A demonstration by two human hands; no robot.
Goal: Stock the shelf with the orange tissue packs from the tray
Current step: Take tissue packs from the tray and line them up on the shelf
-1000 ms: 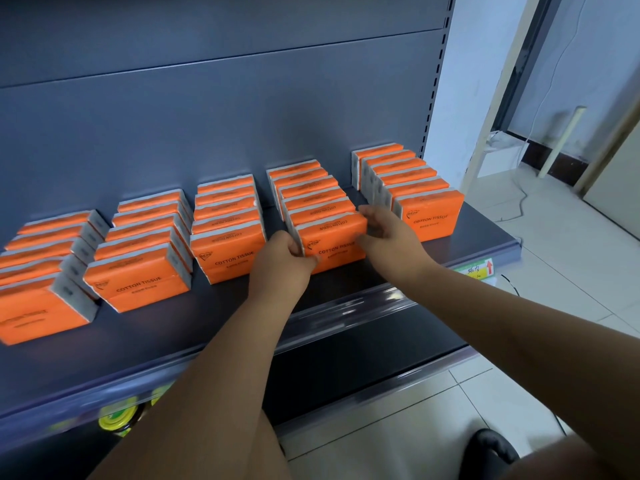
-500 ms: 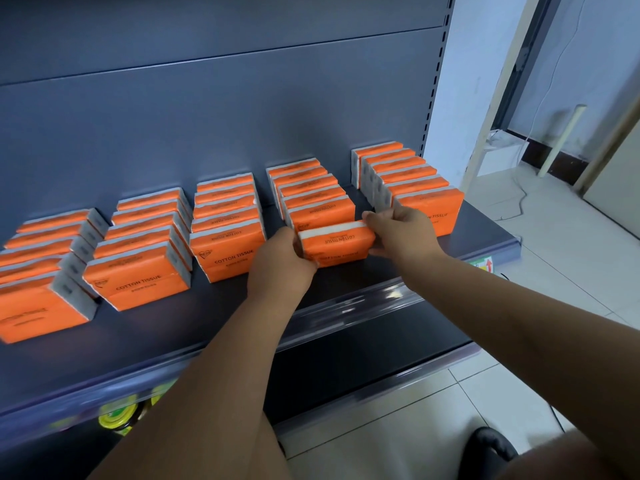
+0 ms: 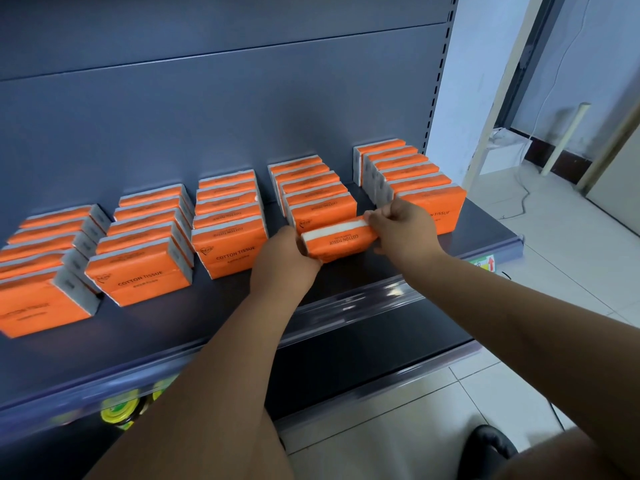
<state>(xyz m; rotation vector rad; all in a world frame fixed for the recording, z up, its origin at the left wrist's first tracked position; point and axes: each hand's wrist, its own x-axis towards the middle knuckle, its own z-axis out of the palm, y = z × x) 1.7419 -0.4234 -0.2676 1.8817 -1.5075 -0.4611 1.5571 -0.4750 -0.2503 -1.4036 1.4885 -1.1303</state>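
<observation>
An orange tissue pack hangs just above the grey shelf, tipped back so its printed face points up with the lettering upside down. My left hand grips its left end and my right hand grips its right end. It sits in front of the fourth row of packs. Several rows of the same orange packs stand on the shelf from left to right. No tray is in view.
The shelf's clear plastic front rail runs below my hands. Yellow-lidded items show on the level beneath. A tiled floor, a white pole and a cable lie to the right. A dark shoe is at the bottom.
The front pack of the fourth row, upright a second ago, has been lifted off the row and tipped backward between both hands, which moved slightly toward me.
</observation>
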